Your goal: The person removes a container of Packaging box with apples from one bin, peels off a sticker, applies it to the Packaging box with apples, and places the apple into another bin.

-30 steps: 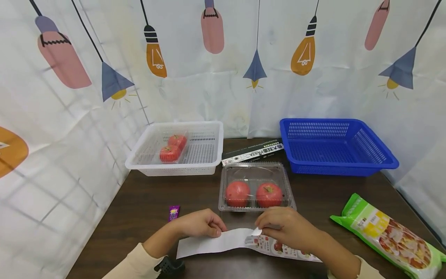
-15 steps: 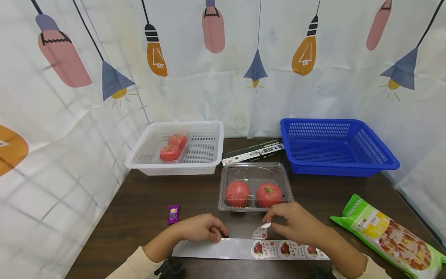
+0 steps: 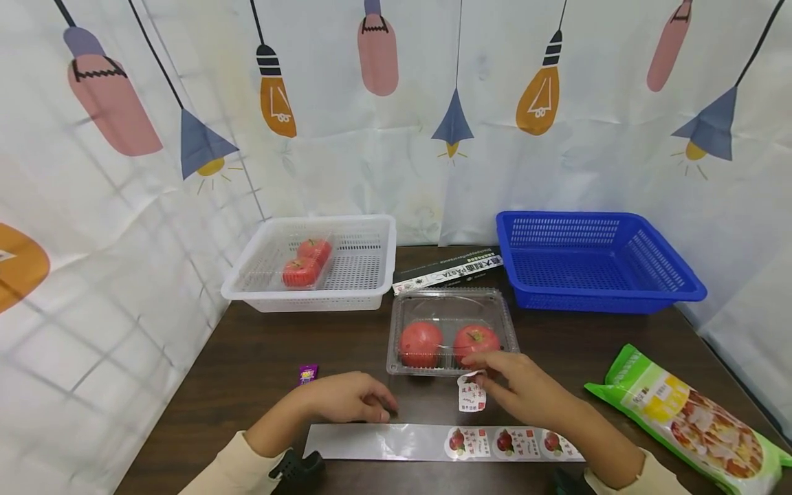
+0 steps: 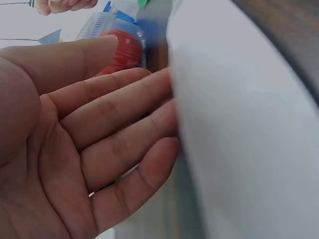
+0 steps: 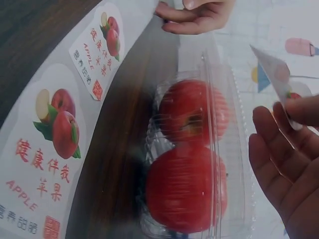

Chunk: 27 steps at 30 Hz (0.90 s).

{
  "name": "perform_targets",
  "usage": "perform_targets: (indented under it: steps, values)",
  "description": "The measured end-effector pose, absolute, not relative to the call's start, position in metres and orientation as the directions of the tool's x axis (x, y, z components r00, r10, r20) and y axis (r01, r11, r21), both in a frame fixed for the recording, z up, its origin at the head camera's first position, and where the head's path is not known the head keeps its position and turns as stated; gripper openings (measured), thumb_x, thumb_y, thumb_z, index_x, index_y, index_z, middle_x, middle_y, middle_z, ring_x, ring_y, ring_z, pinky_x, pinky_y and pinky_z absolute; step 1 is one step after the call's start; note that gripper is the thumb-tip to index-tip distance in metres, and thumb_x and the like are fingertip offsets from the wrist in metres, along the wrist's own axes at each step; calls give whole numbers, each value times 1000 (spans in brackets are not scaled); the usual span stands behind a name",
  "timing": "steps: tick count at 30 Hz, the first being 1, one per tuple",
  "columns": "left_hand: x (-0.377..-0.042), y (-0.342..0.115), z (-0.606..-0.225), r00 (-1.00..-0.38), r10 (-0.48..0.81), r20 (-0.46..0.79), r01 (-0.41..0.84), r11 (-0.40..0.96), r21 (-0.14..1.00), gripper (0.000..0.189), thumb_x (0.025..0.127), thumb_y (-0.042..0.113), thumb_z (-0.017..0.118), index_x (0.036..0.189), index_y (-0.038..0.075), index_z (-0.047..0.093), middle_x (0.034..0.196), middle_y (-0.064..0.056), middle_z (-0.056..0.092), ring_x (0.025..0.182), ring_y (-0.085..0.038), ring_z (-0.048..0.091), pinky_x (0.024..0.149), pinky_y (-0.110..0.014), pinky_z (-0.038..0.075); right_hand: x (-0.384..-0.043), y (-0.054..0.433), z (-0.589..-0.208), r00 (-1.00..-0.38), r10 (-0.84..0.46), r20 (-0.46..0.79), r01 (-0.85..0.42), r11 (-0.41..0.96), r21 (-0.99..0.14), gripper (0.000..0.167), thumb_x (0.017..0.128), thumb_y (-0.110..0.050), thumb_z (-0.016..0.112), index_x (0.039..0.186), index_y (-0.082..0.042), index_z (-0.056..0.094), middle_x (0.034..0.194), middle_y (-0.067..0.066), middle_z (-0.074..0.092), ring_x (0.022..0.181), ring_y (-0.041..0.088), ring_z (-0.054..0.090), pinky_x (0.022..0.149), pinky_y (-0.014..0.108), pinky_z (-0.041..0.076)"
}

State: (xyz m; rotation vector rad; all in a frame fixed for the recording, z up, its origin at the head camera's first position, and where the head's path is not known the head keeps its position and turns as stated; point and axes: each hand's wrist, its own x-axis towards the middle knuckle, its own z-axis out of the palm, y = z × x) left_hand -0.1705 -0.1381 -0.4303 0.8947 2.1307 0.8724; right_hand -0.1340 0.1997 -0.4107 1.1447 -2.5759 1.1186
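Observation:
My right hand [image 3: 522, 388] pinches a small white apple sticker [image 3: 472, 394] between thumb and fingertip, at the front edge of a clear plastic clamshell box [image 3: 454, 302]. Inside the lidded box sit two red round fruits [image 5: 187, 184]. In the right wrist view, the peeled sticker [image 5: 273, 69] stands on edge in the pinch. A sticker strip [image 3: 377, 441] lies flat in front, with several printed apple stickers [image 5: 55, 134] on its right part and bare backing on its left. My left hand [image 3: 349, 399] hovers just behind the bare part, its fingers [image 4: 119, 114] loosely extended and holding nothing.
At the back left, a white basket [image 3: 322, 300] holds another fruit pack [image 3: 307, 263]. A blue basket [image 3: 606, 300] stands back right, a black pasta box [image 3: 448, 271] between them. A green food bag [image 3: 699, 419] lies right; a small purple packet [image 3: 308, 373] lies left.
The right hand has peeled the sticker off the strip and carried it up to the clamshell box. The left hand has let go of the strip, which now lies flat.

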Motion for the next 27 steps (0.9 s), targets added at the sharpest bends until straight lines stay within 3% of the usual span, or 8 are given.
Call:
perform_targets:
  steps: [7, 10, 14, 18, 22, 27]
  values:
    - [-188, -139, -434, -600, 760, -250, 351, 531, 771, 20, 96, 23, 63, 110, 10, 70, 83, 4, 69, 76, -10, 65, 69, -25, 51, -145, 198, -408, -725, -550, 414, -685, 514, -517, 38, 95, 4, 55, 129, -12, 58, 107, -7, 62, 85, 7, 54, 73, 29, 51]
    - [-196, -136, -440, -649, 729, -215, 347, 536, 769, 21, 96, 30, 62, 100, 12, 73, 82, 4, 69, 72, -12, 64, 61, -26, 49, -151, 196, -405, -745, -535, 397, -662, 525, -534, 38, 97, -7, 58, 134, -16, 54, 114, -7, 59, 88, 6, 57, 75, 29, 52]
    - [-200, -139, -440, -688, 684, -243, 308, 578, 755, 30, 93, 41, 65, 84, 14, 73, 73, 1, 68, 64, -14, 60, 54, -27, 47, -157, 195, -403, -782, -517, 349, -615, 544, -572, 42, 98, -22, 62, 138, -20, 50, 108, -13, 54, 79, 4, 55, 68, 25, 51]
    - [-209, -141, -439, -738, 610, -290, 150, 567, 810, 38, 92, 44, 64, 94, 7, 70, 81, -5, 69, 73, -20, 65, 62, -33, 55, -161, 196, -402, -803, -489, 340, -590, 569, -573, 44, 96, -24, 64, 138, -17, 51, 105, -11, 54, 80, 6, 55, 68, 26, 52]
    - [-218, -133, -441, -822, 502, -269, -55, 400, 915, 47, 96, 44, 59, 112, 0, 60, 95, -13, 67, 81, -26, 67, 68, -40, 58, -167, 198, -401, -822, -464, 330, -565, 590, -577, 45, 96, -24, 65, 138, -16, 51, 108, -9, 55, 84, 7, 56, 72, 29, 54]
    - [-223, -124, -447, -870, 427, -249, -162, 229, 960, 48, 95, 42, 62, 112, -3, 57, 94, -12, 61, 78, -23, 64, 69, -41, 58, -175, 198, -401, -842, -444, 307, -534, 606, -589, 50, 95, -24, 66, 141, -15, 48, 116, -3, 56, 88, 10, 58, 77, 34, 54]
